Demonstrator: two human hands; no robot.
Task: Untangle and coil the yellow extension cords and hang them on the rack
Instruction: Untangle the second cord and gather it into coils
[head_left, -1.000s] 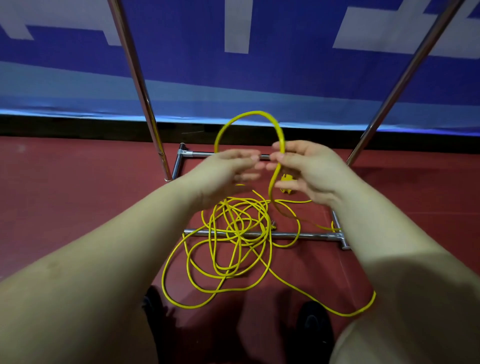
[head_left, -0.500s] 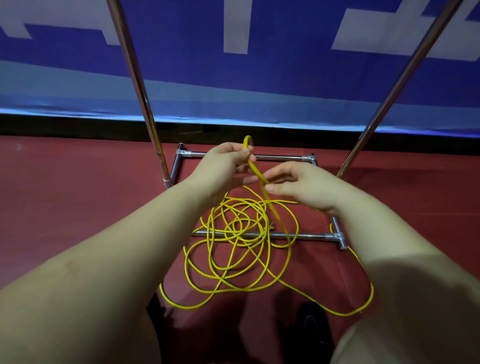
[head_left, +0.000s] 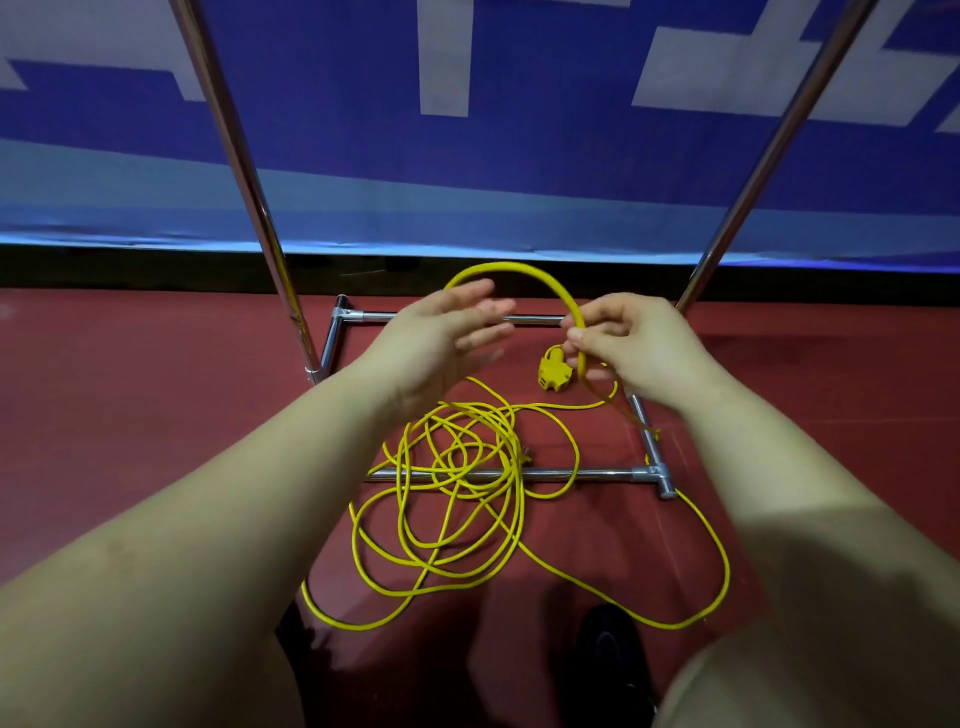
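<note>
The right hand (head_left: 631, 345) pinches the cord (head_left: 511, 499) between thumb and curled fingers, just above the yellow socket block (head_left: 551, 371). From that pinch the cord arches up and left in a loop whose far end passes behind the left hand (head_left: 441, 343). The left hand's fingers are straight and spread; they look blurred, and whether they touch the loop cannot be told.

Below the hands, most of the cord lies on the red floor (head_left: 130, 415) in a loose tangle of overlapping loops. The tangle crosses the near bar of the rack (head_left: 587, 473) base, with one wide loop swinging out to the right and another curling toward the lower left. A strand runs from the tangle up toward the right hand.

The rack's two chrome uprights rise at left and right, slanting outward in this wide view. Behind them hangs a blue banner (head_left: 363, 156) with white shapes. A dark shoe (head_left: 608, 654) shows at the bottom edge, between the forearms.
</note>
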